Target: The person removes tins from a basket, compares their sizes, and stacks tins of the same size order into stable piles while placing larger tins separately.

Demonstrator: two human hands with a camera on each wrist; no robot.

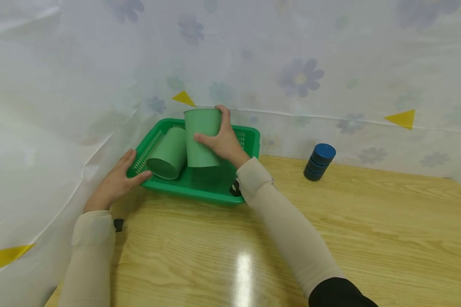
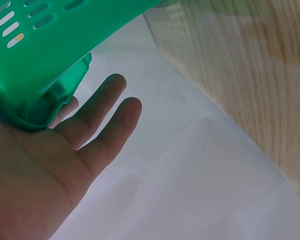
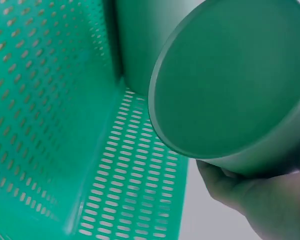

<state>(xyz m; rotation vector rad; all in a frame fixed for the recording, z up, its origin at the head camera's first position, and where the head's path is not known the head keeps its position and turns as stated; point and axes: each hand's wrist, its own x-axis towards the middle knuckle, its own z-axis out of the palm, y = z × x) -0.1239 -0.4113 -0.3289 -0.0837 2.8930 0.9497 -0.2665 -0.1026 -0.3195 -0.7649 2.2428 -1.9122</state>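
A green basket (image 1: pixel 192 194) with slotted walls stands on the table by the back wall. My right hand (image 1: pixel 224 143) grips a green cup (image 1: pixel 202 128) above the inside of the basket, thumb across its near side and fingers round the far side. In the right wrist view, the flat round end of this cup (image 3: pixel 235 80) faces the camera. A second green cup (image 1: pixel 169 151) lies tilted in the basket's left half. At the basket's left front corner is my left hand (image 1: pixel 117 179), its thumb at the rim. The left wrist view shows its fingers (image 2: pixel 112 130) extended and spread beneath the corner.
A dark blue ridged cylinder (image 1: pixel 319 162) stands on the wooden table (image 1: pixel 369 221), right of the basket near the wall. White flowered sheeting (image 1: pixel 253 55) rises behind and at the left. Yellow triangles (image 1: pixel 401 118) are stuck on it.
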